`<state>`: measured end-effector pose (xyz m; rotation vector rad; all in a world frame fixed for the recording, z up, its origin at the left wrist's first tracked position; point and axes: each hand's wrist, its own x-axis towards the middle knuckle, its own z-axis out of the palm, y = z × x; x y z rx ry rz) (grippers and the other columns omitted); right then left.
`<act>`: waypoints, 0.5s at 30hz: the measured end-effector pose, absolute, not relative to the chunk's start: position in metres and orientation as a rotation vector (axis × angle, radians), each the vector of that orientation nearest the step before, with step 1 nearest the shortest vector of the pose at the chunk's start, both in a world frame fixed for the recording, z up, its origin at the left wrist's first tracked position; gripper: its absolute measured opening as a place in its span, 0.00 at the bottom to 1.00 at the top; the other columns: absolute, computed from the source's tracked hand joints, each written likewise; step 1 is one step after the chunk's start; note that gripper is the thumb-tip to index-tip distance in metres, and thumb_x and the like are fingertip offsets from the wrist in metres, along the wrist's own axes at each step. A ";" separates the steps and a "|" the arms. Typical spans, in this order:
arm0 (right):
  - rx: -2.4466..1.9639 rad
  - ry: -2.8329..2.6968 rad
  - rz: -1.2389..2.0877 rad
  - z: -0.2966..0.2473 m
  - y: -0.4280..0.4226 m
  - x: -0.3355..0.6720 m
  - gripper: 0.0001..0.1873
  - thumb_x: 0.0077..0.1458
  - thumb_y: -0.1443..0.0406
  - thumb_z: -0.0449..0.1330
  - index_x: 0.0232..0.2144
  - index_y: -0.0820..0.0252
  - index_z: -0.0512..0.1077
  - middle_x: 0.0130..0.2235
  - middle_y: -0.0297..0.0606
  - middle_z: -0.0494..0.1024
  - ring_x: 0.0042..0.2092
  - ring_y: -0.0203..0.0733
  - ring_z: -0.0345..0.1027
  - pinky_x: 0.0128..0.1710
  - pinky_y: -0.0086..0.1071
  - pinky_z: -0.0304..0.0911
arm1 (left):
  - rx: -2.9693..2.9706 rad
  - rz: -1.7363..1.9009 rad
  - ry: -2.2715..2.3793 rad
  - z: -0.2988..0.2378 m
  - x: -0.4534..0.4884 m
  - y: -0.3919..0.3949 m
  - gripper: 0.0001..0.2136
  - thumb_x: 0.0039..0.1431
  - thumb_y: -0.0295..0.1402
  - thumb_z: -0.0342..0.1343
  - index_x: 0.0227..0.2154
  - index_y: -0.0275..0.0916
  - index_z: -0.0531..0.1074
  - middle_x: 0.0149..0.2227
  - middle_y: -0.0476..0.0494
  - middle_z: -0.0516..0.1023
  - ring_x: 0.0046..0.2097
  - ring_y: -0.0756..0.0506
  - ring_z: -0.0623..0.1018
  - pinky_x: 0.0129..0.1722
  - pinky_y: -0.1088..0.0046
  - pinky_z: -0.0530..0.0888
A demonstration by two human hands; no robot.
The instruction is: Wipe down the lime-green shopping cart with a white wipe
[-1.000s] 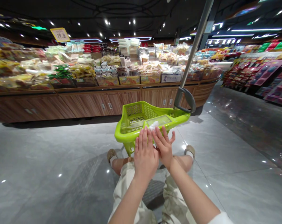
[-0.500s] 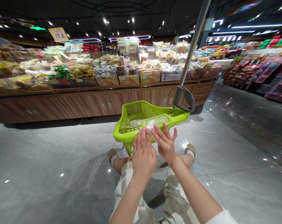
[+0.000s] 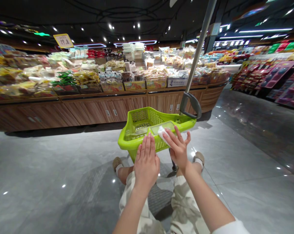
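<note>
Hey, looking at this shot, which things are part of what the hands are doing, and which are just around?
Part of it: right hand, left hand, white wipe, green shopping cart.

Just around: metal pole, packaged snacks, wooden counter, price sign, floor.

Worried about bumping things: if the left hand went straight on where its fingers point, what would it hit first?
Probably the near rim of the lime-green plastic basket; depth here is unclear.
</note>
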<state>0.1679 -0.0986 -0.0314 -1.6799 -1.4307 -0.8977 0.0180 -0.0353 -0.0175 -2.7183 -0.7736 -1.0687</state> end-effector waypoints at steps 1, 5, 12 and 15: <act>-1.690 -1.363 -0.910 -0.031 -0.102 0.181 0.32 0.56 0.73 0.44 0.61 0.48 0.63 0.60 0.34 0.70 0.68 0.45 0.48 0.66 0.54 0.24 | -2.721 -1.062 -0.760 -0.017 0.015 -0.032 0.35 0.62 0.25 0.45 0.69 0.34 0.36 0.69 0.36 0.53 0.70 0.42 0.52 0.67 0.59 0.54; -1.737 -1.125 -0.930 -0.029 -0.115 0.229 0.34 0.50 0.76 0.45 0.57 0.50 0.67 0.58 0.34 0.73 0.67 0.44 0.53 0.66 0.54 0.29 | -2.712 -1.110 -0.760 -0.020 0.007 -0.020 0.35 0.62 0.24 0.44 0.69 0.34 0.36 0.69 0.36 0.54 0.69 0.41 0.53 0.67 0.58 0.53; -1.833 -1.203 -0.892 -0.015 -0.116 0.221 0.35 0.48 0.76 0.48 0.56 0.49 0.68 0.60 0.35 0.70 0.66 0.45 0.52 0.62 0.47 0.40 | -2.572 -1.289 -1.119 0.003 0.014 -0.023 0.28 0.63 0.27 0.44 0.67 0.38 0.51 0.63 0.35 0.64 0.65 0.38 0.62 0.65 0.48 0.53; -1.859 -1.254 -0.818 -0.004 -0.109 0.203 0.36 0.44 0.76 0.50 0.56 0.53 0.67 0.63 0.40 0.66 0.65 0.46 0.55 0.60 0.45 0.42 | -2.625 -1.207 -1.016 0.023 0.031 -0.027 0.27 0.63 0.27 0.44 0.65 0.37 0.54 0.65 0.36 0.62 0.67 0.38 0.58 0.66 0.47 0.51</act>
